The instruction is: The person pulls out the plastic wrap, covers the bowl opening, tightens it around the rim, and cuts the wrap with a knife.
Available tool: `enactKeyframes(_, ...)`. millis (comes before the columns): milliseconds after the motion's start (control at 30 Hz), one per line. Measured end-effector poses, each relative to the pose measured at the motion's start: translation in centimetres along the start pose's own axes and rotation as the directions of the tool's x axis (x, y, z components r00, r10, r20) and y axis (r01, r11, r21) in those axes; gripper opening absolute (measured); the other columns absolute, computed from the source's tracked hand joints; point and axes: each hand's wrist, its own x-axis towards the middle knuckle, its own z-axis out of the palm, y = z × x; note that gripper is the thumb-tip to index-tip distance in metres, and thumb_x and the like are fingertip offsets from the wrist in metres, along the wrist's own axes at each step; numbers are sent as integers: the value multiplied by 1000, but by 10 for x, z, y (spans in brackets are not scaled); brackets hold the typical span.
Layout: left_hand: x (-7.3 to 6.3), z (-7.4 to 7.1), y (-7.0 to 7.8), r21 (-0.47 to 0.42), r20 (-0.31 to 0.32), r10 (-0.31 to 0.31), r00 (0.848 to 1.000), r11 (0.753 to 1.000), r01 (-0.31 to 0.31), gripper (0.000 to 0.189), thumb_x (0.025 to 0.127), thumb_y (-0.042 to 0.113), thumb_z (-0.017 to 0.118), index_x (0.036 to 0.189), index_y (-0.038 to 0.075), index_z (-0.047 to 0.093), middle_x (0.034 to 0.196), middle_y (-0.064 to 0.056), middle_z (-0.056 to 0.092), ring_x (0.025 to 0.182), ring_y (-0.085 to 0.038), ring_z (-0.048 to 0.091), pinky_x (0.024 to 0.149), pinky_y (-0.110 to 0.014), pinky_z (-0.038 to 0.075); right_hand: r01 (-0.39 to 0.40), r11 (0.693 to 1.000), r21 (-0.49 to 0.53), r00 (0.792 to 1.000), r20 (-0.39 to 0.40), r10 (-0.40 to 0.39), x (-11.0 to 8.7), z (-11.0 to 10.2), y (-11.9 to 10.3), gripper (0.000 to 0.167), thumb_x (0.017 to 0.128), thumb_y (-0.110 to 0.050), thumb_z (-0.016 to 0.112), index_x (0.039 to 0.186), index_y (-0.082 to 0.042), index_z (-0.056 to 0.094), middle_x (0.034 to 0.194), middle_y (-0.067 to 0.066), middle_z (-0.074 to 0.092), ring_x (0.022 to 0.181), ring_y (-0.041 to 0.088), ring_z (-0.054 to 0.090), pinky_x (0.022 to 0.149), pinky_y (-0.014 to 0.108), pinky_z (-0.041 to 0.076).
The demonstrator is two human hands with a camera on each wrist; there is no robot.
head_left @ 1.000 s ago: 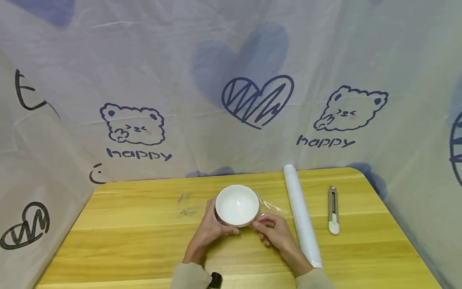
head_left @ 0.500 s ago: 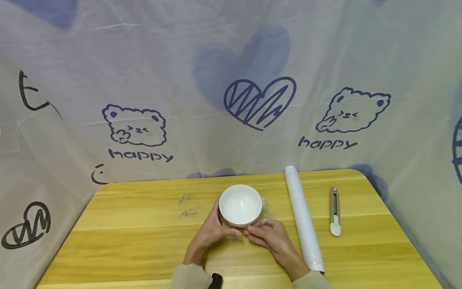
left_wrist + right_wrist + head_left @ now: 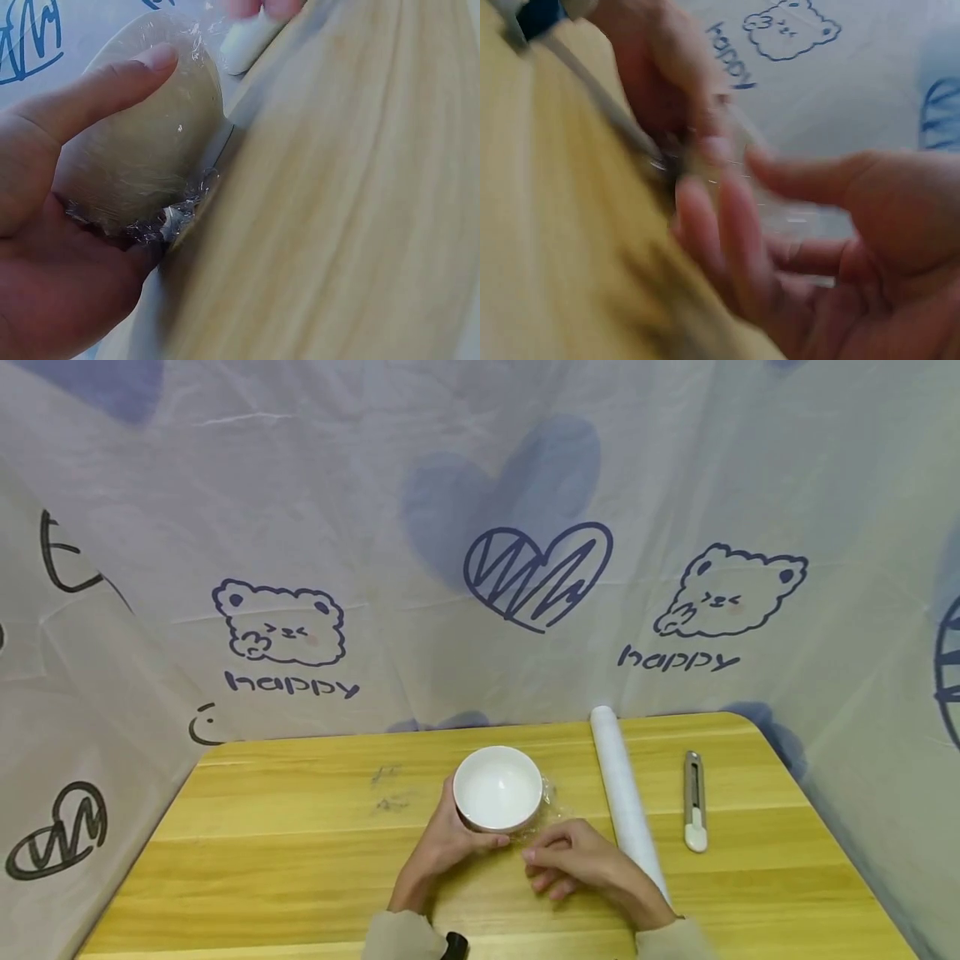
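My left hand (image 3: pixel 453 839) grips a white bowl (image 3: pixel 498 787) from its left side, with the thumb along the near side. The bowl stands with its mouth facing up. In the left wrist view, clear cling film (image 3: pixel 135 187) covers the bowl's outer wall and bunches into wrinkles near its base. Some film (image 3: pixel 551 802) sticks out on the bowl's right side. Just right of the bowl is my right hand (image 3: pixel 577 860), its fingers loosely bent with nothing seen between them. Motion blurs that hand in the right wrist view.
A long white roll (image 3: pixel 626 793) lies to the right, partly behind my right forearm. Farther right is a grey and white utility knife (image 3: pixel 695 802). The wooden table (image 3: pixel 262 860) ends at a printed cloth (image 3: pixel 420 677) at the back.
The right hand pinched film at the bowl's right side, moved to its near edge beside the left thumb, then drew back to the right. The left hand keeps hold of the bowl.
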Motion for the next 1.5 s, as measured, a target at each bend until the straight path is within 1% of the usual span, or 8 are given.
enactKeyframes(133,0,-1,2,-4,-2,-30,1000,1000,30,122,67,0,94,159,6,15,155,-24,35,136,-41,44,115,-56,32,53,968,-244,974,-203,-105,-14,-15,-22,29,100,-22,68,98,7,71,82,14,73,66,24,70,50,34,57)
enactKeyframes(300,1,-4,3,-20,14,-27,1000,999,27,123,68,-1,94,161,9,15,156,-22,34,137,-40,42,115,-56,32,70,920,-387,828,-491,-269,-11,-19,-26,22,101,-16,67,112,3,70,99,12,73,88,26,70,72,34,58)
enactKeyframes(367,2,-4,3,-28,21,-15,1000,999,16,122,68,-2,93,162,10,16,156,-21,33,138,-40,42,114,-55,33,60,917,-393,810,-518,-275,-5,-17,-19,29,102,-16,65,125,2,65,112,16,71,102,30,68,87,39,57)
enactKeyframes(567,2,-3,1,-31,27,-7,1000,999,8,123,69,0,94,162,9,14,157,-21,34,139,-39,41,115,-55,31,101,995,-16,889,-447,-97,12,-3,3,49,101,-6,64,145,6,45,109,22,72,96,30,71,81,40,61)
enactKeyframes(833,5,2,-1,-18,-31,-20,999,1000,19,123,65,-2,96,161,10,20,156,-17,37,139,-36,42,115,-52,33,141,933,331,926,-378,-6,12,-9,6,56,97,5,64,146,4,36,92,9,71,79,17,68,72,27,59)
enactKeyframes(1100,6,3,0,-2,-77,-25,997,1000,25,121,62,-3,97,160,5,25,155,-21,39,138,-40,43,115,-54,33,110,952,286,954,-298,-20,7,-21,6,8,97,0,66,104,-1,62,91,3,71,83,15,65,69,26,55)
enactKeyframes(1300,6,3,-1,-21,-76,-32,997,999,30,122,62,-4,97,160,5,25,155,-20,39,139,-38,43,115,-53,35,122,989,89,920,-384,-79,9,-15,7,21,96,3,64,115,14,65,93,12,75,82,19,72,66,27,59)
enactKeyframes(1500,2,0,-3,-56,-54,-21,998,998,18,121,63,-6,95,160,6,25,155,-20,39,138,-39,43,113,-54,37,117,992,-34,873,-474,-120,17,1,11,12,94,12,62,104,15,67,88,20,74,76,22,72,57,24,56)
